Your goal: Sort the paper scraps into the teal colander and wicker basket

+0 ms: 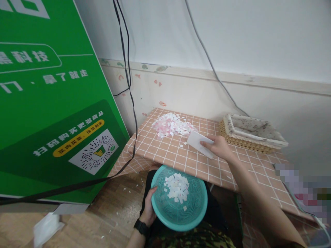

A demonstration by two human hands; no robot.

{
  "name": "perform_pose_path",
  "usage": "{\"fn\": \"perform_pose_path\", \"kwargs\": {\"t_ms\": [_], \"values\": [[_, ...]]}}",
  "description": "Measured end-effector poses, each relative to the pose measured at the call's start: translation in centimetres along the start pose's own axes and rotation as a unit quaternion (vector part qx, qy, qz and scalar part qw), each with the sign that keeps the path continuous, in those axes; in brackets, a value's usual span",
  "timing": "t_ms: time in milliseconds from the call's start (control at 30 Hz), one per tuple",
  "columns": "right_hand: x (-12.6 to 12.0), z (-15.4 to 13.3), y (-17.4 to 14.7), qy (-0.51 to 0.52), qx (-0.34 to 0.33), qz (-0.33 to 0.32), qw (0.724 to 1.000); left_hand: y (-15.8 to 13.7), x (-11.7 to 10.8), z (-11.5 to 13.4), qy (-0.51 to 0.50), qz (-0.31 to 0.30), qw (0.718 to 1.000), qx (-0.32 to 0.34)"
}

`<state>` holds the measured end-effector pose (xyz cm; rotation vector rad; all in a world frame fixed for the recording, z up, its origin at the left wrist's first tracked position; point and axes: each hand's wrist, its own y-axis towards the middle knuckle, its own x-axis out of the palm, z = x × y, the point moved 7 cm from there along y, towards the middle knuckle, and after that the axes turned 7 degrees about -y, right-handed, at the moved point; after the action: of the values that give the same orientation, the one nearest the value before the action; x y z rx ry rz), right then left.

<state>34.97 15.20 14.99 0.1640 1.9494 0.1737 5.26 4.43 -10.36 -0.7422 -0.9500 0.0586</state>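
Note:
My left hand point(150, 206) grips the rim of a teal plastic colander point(192, 215), which sits over my lap just below the table edge. Inside it lies a heap of small white paper squares point(177, 187). Over the table, my right hand point(217, 146) pinches a flat white card point(198, 142), its far edge close to a pile of white and pink paper pieces point(172, 124). A few loose squares lie between the card and the pile. The fingers beneath the card are hidden.
A checked brown cloth covers the table point(168, 151). At its back right stands a lined wicker basket point(250, 136). Black cables point(129, 69) hang at the left, beside a green machine point(51, 103). A white plastic bag point(48, 227) and paper scraps lie on the floor.

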Motion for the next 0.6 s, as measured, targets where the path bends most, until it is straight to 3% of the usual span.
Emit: {"fn": "perform_pose_path", "kwargs": {"t_ms": [100, 267, 433, 600], "values": [[0.7, -1.2, -0.8, 0.010, -0.028, -0.018, 0.999, -0.2, 0.1, 0.1, -0.001, 0.011, 1.000, -0.003], [0.6, -2.6, -1.3, 0.016, -0.048, 0.005, 0.999, -0.8, 0.1, 1.3, -0.001, 0.028, 1.000, 0.008], [1.6, -3.3, -1.6, 0.045, -0.083, -0.034, 0.995, -1.7, 0.4, 3.4, 0.011, 0.028, 0.999, 0.027], [2.2, -3.5, -1.5, 0.024, -0.078, 0.011, 0.997, -2.8, 1.4, 5.8, 0.022, 0.037, 0.998, 0.054]]}}
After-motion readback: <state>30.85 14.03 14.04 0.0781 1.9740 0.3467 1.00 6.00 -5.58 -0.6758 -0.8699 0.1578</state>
